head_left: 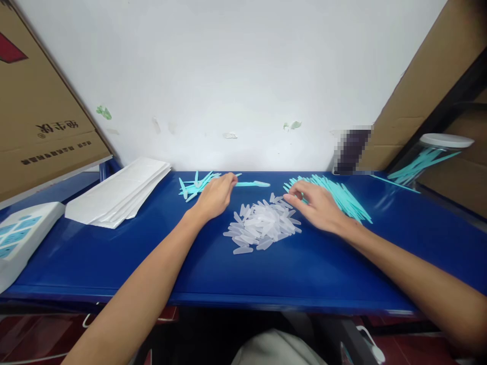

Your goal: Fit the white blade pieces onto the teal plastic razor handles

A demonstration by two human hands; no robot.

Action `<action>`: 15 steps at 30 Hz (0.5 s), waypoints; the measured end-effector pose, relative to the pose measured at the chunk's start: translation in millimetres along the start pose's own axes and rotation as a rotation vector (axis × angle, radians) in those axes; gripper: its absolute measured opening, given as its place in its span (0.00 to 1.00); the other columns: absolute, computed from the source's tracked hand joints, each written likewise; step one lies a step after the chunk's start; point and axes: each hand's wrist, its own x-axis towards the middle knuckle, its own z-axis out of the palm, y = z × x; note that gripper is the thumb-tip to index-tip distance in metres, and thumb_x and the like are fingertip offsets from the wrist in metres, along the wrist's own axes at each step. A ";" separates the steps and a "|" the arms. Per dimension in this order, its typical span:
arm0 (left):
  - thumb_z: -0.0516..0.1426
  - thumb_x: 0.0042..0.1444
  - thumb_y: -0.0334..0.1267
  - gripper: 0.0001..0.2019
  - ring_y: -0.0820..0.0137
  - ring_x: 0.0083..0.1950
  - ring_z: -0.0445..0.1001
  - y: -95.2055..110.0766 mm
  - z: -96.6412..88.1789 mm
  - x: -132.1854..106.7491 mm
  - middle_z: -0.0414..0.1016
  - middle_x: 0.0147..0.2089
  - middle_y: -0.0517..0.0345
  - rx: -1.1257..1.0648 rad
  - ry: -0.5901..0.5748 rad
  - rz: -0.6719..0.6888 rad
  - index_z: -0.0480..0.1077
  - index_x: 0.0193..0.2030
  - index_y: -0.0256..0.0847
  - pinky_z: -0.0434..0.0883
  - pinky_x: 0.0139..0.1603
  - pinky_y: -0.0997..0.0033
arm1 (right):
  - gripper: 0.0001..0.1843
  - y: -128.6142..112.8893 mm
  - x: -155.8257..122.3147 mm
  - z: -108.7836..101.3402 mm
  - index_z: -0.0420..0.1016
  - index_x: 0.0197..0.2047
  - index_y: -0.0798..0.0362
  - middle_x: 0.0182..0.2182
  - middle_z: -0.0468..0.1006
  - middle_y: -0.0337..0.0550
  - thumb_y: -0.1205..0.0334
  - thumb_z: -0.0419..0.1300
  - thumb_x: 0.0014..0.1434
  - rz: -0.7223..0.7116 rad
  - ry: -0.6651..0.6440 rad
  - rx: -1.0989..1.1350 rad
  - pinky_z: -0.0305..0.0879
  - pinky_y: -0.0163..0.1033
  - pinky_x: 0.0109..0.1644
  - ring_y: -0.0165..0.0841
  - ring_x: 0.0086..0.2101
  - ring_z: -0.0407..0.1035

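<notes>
Right at the heap of translucent pieces (pixel 262 225), lying on the blue bench (pixel 205 279), both hands are busy! The left hand (pixel 217 196) is hovering beyond the heap's left side, its grip pinching a turquoise stick (pixel 245 184), whose paler end is pointing right, behind the heap. The right hand (pixel 314 205) is curling at the heap's far right edge, thumb and forefinger close together; whether that grip is holding a piece, I cannot tell! A turquoise bundle (pixel 352 203) is lying right of the heap, a smaller scatter (pixel 188 188) beyond its left, white bags (pixel 122 185) are resting farther left, and a lidded jar (pixel 413 162) is standing well right.
</notes>
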 end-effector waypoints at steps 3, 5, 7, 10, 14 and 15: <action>0.42 0.71 0.34 0.11 0.64 0.39 0.72 24.0 -4.4 -1.6 0.75 0.41 0.50 -0.105 0.055 0.131 0.64 0.49 0.39 0.66 0.38 0.65 | 0.17 -10.8 -4.1 6.0 0.69 0.39 0.50 0.32 0.73 0.41 0.46 0.51 0.69 -0.067 -0.021 0.036 0.56 0.39 0.35 0.34 0.30 0.65; 0.42 0.70 0.33 0.11 0.64 0.39 0.73 34.5 -4.3 -2.6 0.76 0.42 0.50 -0.107 0.079 0.196 0.63 0.49 0.39 0.66 0.37 0.66 | 0.18 -15.0 -5.8 8.3 0.66 0.35 0.50 0.30 0.70 0.40 0.47 0.48 0.71 -0.120 -0.011 0.067 0.55 0.39 0.34 0.33 0.30 0.63; 0.42 0.70 0.32 0.11 0.64 0.39 0.73 35.7 -3.1 -2.8 0.76 0.42 0.50 -0.092 0.105 0.236 0.64 0.48 0.39 0.66 0.38 0.66 | 0.20 -16.8 -6.7 9.0 0.61 0.30 0.50 0.27 0.66 0.39 0.49 0.46 0.72 -0.155 -0.018 0.093 0.54 0.39 0.34 0.33 0.28 0.61; 0.43 0.70 0.34 0.11 0.63 0.40 0.73 18.7 -1.0 -3.6 0.76 0.40 0.49 -0.053 0.155 0.216 0.65 0.45 0.39 0.67 0.40 0.64 | 0.22 -15.7 -6.9 8.3 0.56 0.27 0.50 0.24 0.62 0.37 0.49 0.46 0.72 -0.133 -0.033 0.135 0.53 0.39 0.32 0.31 0.26 0.58; 0.41 0.72 0.38 0.13 0.62 0.36 0.72 -14.6 1.5 -8.0 0.73 0.34 0.51 -0.060 0.248 -0.045 0.65 0.42 0.40 0.65 0.37 0.64 | 0.23 -11.0 -6.5 8.2 0.55 0.27 0.49 0.23 0.61 0.36 0.49 0.46 0.72 -0.104 -0.077 0.089 0.53 0.39 0.31 0.31 0.25 0.57; 0.41 0.72 0.39 0.14 0.63 0.34 0.71 -18.9 2.2 -8.9 0.72 0.33 0.53 -0.082 0.270 -0.105 0.65 0.42 0.41 0.64 0.37 0.64 | 0.22 -10.2 -6.5 8.9 0.57 0.27 0.50 0.24 0.63 0.37 0.49 0.46 0.72 -0.115 -0.109 0.056 0.53 0.39 0.32 0.32 0.26 0.59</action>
